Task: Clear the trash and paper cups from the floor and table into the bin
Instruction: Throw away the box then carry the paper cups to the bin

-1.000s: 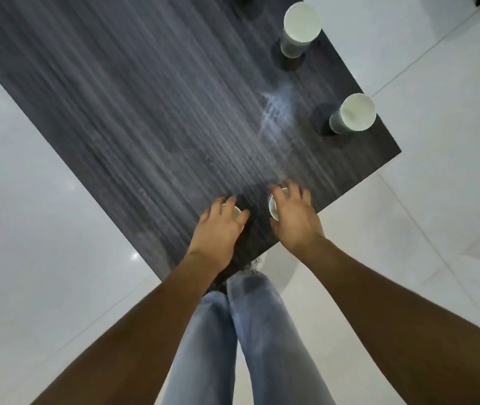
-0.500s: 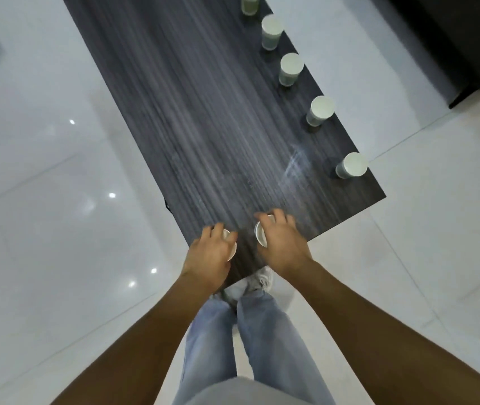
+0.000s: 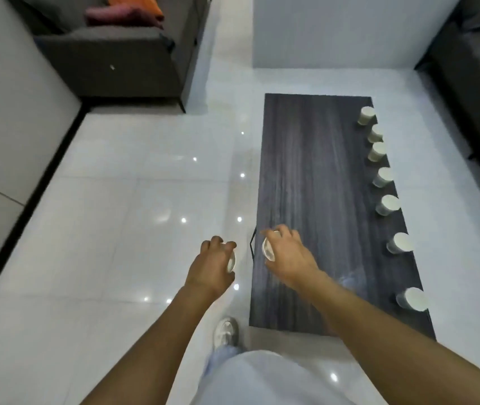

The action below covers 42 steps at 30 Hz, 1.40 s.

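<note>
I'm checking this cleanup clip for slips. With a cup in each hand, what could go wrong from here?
Both hands are full: left hand and right hand each grip a paper cup, so a loose pinch could drop one. Seven cups line the table's far edge; a careless reach might knock them off. No bin shows.

Glossy white tile floor (image 3: 116,200) catches ceiling-light glints. A grey sofa (image 3: 110,54) with orange and pink cushions (image 3: 124,8) sits at eleven o'clock; dark seating (image 3: 472,83) at two.
</note>
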Available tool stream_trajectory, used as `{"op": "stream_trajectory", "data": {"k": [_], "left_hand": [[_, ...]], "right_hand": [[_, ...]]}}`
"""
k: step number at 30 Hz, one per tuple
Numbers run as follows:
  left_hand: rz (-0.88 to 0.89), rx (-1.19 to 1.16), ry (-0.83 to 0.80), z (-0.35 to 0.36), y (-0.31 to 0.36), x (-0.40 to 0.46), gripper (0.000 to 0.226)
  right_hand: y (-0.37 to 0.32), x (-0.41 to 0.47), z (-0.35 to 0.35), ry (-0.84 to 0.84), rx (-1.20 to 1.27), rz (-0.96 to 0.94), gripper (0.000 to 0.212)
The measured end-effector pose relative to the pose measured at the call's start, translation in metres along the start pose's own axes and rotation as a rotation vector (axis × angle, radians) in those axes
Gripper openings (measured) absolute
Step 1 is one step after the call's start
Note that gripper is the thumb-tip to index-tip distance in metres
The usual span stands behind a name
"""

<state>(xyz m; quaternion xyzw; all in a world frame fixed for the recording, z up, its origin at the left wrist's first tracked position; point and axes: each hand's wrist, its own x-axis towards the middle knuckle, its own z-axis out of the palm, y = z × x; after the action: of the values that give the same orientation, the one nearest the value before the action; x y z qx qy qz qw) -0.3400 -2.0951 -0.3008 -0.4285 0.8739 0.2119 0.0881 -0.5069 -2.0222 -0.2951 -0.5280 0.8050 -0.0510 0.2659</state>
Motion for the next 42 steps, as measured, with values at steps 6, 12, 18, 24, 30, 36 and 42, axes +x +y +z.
{"op": "stream_trajectory", "data": {"k": [6, 12, 18, 24, 30, 36, 42], "left_hand": [[-0.29, -0.161, 0.146, -0.036, -0.045, -0.076, 0.062], [-0.553, -0.266, 0.263, -0.048, -0.108, -0.171, 0.062], [-0.764, -0.344, 0.368, -0.039, -0.185, -0.283, 0.058], [-0.94, -0.374, 0.396, -0.025, -0.276, -0.412, 0.062], [-1.079, -0.414, 0.411, -0.007, -0.346, -0.526, 0.062], [-1.186, -0.47, 0.432, 0.005, -0.407, -0.597, 0.062], [-1.264, -0.525, 0.457, 0.009, -0.499, -0.639, 0.062]], "right_hand": [[-0.083, -0.012, -0.009, -0.037, -0.112, -0.313, 0.065], [-0.184, -0.033, 0.014, -0.076, -0.17, -0.587, 0.063], [-0.309, -0.075, 0.073, -0.132, -0.242, -0.821, 0.064], [-0.441, -0.14, 0.158, -0.236, -0.269, -0.999, 0.064], [-0.537, -0.204, 0.234, -0.31, -0.297, -1.115, 0.062], [-0.618, -0.231, 0.292, -0.371, -0.353, -1.196, 0.063], [-0.716, -0.225, 0.358, -0.432, -0.426, -1.257, 0.063]]}}
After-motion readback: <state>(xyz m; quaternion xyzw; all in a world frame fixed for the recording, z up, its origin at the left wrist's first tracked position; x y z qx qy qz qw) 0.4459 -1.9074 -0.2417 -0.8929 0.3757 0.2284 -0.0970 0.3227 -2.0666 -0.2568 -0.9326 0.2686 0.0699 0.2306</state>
